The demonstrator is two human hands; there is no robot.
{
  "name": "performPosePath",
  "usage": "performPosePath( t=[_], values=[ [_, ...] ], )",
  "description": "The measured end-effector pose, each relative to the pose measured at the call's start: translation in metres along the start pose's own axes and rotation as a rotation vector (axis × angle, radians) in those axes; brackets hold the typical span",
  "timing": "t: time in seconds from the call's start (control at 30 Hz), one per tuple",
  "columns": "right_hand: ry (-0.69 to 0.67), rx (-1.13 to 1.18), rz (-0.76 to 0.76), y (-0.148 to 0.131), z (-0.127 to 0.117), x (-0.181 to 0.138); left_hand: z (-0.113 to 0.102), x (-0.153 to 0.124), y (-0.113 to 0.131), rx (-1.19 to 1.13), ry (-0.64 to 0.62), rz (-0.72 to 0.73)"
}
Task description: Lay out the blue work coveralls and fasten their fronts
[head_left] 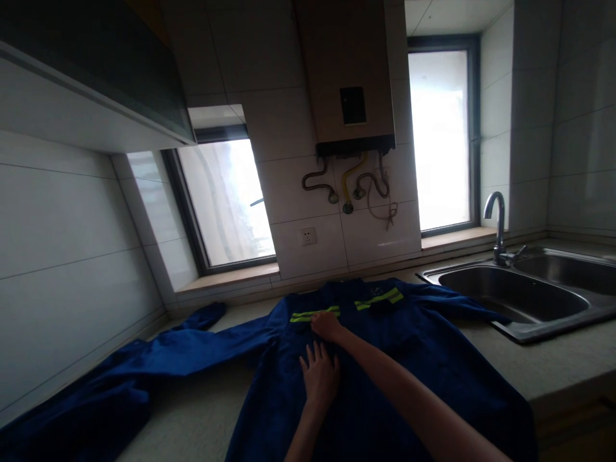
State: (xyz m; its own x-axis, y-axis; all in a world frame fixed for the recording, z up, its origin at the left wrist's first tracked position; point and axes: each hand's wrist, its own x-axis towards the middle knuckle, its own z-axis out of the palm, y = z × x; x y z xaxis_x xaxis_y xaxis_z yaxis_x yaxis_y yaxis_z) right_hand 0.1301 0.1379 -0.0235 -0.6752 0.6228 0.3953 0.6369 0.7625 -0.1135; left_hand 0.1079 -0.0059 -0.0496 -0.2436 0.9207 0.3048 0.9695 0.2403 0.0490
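Note:
A dark blue work jacket [385,366] lies spread on the counter, its collar toward the wall. Yellow-green reflective strips [380,299] cross both sides of its chest. My left hand [321,373] rests flat on the jacket front with its fingers spread. Just above it, my right hand [326,325] is closed at the left chest strip, fingers curled against the cloth there. My right forearm passes over the middle of the jacket. One sleeve runs left toward more blue cloth [96,391]; the other sleeve [457,301] reaches the sink's edge.
A steel double sink [514,289] with a curved tap [498,224] is set into the counter [192,417] on the right. A water heater [353,70] with hoses hangs on the tiled wall, above a socket [307,236]. At upper left a wall cabinet [96,77] juts out.

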Motion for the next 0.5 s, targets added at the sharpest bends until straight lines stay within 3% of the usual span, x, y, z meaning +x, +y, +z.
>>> performPosePath(
  t=[0.23, 0.37, 0.5],
  values=[
    [0.005, 0.209, 0.413, 0.013, 0.001, 0.012, -0.008, -0.008, 0.004, -0.030, 0.009, 0.000],
    [-0.007, 0.380, 0.454, 0.015, -0.005, 0.031, -0.002, -0.010, 0.003, -0.051, 0.023, -0.010],
    [0.135, 0.467, 0.553, 0.041, -0.030, 0.031, 0.004, -0.008, 0.001, -0.059, 0.051, -0.007]
  ],
)
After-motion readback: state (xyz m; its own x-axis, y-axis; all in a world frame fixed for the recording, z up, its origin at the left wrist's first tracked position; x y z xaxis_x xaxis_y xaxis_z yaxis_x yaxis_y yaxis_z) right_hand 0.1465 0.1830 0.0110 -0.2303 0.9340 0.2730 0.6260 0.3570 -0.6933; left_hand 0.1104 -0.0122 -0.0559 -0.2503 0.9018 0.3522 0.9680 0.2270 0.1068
